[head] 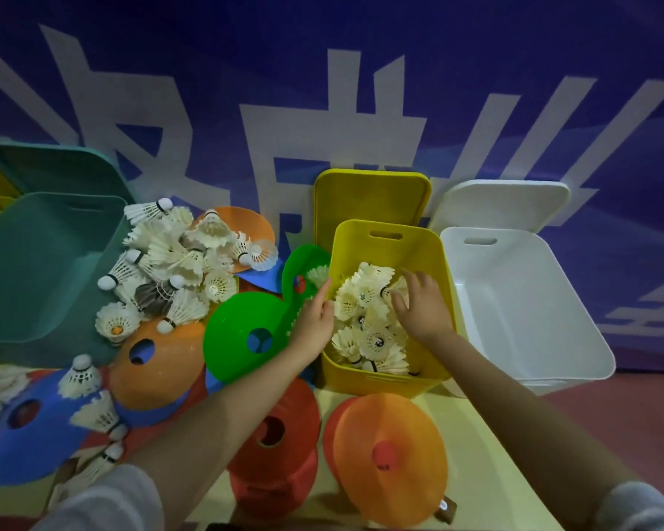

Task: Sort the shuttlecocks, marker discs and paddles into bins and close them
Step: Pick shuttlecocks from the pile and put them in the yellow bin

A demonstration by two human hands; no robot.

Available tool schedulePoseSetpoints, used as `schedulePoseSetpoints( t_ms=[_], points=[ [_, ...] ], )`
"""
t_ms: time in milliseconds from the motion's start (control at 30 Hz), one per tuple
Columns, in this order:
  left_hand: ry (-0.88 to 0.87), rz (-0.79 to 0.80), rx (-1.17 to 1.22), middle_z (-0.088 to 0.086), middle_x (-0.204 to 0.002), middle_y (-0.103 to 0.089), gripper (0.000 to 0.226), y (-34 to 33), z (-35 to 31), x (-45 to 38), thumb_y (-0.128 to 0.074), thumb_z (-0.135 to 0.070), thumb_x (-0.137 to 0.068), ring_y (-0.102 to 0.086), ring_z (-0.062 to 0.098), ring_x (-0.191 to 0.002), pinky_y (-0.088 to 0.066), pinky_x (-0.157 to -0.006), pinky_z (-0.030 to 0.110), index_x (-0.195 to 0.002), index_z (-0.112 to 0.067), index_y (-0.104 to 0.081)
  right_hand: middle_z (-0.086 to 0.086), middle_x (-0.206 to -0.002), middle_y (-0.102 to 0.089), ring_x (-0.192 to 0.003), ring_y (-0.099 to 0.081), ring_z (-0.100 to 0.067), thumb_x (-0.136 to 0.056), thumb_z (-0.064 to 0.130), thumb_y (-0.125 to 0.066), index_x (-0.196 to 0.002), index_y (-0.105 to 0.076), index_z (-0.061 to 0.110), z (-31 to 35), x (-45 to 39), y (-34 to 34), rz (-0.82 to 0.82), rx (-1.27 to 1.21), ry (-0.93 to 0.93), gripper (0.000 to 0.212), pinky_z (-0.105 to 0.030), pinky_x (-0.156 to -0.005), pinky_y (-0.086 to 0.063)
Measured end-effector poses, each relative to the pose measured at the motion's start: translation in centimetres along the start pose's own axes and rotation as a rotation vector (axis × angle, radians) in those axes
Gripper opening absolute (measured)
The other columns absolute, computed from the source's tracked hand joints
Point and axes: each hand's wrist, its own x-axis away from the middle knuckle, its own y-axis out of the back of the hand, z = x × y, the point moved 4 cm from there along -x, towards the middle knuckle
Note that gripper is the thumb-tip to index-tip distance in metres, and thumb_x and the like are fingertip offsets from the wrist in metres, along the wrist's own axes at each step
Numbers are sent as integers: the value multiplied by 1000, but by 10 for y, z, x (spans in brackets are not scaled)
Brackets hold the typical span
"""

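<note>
Your left hand [313, 320] rests open on the yellow bin's [384, 381] left rim; your right hand [422, 300] spreads open over its shuttlecocks [372, 323]. Three open bins, two green discs [246, 331].

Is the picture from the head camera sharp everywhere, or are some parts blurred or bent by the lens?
Head view: the yellow bin and both hands are fairly sharp; the blue marker disc at the lower left edge is smeared; the wide lens bends the white bin and the teal bin outward; the light is dim, without glare.
</note>
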Motion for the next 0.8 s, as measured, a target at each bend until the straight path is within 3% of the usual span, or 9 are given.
schedulePoseSetpoints(
  t_ms=[67, 133, 167, 267, 367, 500, 567, 700, 800],
  points=[
    [19, 132, 45, -16, -100, -53, 46, 5, -8, 6, -31, -33, -104, -54, 5, -81, -44, -74, 27, -149, -29, -28, -14, -137, -46, -127, -41, -29, -97, 32, -48, -140, -42, 14, 18, 17, 12, -78, -131, 7, 47, -40, -96, -41],
    [28, 205, 66, -4, -137, -48, 44, 23, -11, 17, -31, -35, -103, -46, 14, -125, -37, -107, 35, -145, -23, -37, -9, -132, -50, -121, -48, -24, -97, 30, -49, -135, -48, 15, 43, 44, 19, -150, -220, 66, 41, -38, -90, -46],
    [18, 236, 61, -3, -141, -45, 42, 35, -9, 24, -32, -35, -103, -42, 16, -130, -35, -110, 39, -142, -23, -41, -6, -129, -52, -117, -51, -22, -96, 32, -47, -133, -50, 16, 58, 58, 19, -170, -251, 111, 40, -37, -87, -49],
    [-34, 295, -24, -6, -133, -50, 35, 79, 8, 44, -38, -37, -101, -49, 15, -122, -42, -104, 41, -133, -28, -51, 0, -122, -54, -110, -54, -15, -94, 34, -42, -130, -53, 18, 102, 100, 3, -133, -319, 208, 40, -33, -84, -50],
    [-70, 299, -224, -9, -125, -50, 33, 132, 39, 61, -42, -37, -100, -53, 7, -106, -46, -91, 30, -129, -28, -54, 3, -119, -54, -109, -51, -11, -95, 34, -41, -130, -53, 19, 146, 132, -31, -55, -359, 228, 40, -25, -87, -44],
    [-107, 338, -308, -10, -121, -52, 30, 193, 82, 92, -45, -35, -99, -54, 1, -103, -46, -82, 17, -125, -26, -57, -1, -117, -57, -108, -50, -11, -93, 36, -42, -127, -55, 15, 198, 163, -88, 21, -379, 244, 42, -16, -89, -35],
    [-117, 289, -282, -7, -120, -55, 27, 218, 103, 106, -49, -26, -98, -56, 4, -102, -44, -82, 13, -122, -19, -61, -4, -116, -60, -107, -52, -13, -92, 32, -46, -125, -56, 14, 223, 179, -114, 27, -407, 241, 39, -20, -91, -38],
    [-83, 162, -258, -4, -115, -58, 22, 268, 151, 131, -51, -19, -97, -59, 11, -103, -48, -86, 24, -114, -19, -64, 2, -113, -61, -102, -56, -7, -90, 29, -51, -124, -56, 24, 277, 216, -164, 84, -494, 222, 34, -27, -86, -46],
    [-63, 30, -285, -8, -106, -53, 21, 310, 188, 151, -50, -17, -97, -56, 7, -94, -42, -74, 12, -113, -20, -63, 0, -110, -59, -100, -58, -14, -89, 35, -49, -125, -55, 24, 319, 234, -202, 202, -439, 275, 39, -32, -80, -48]
  ],
)
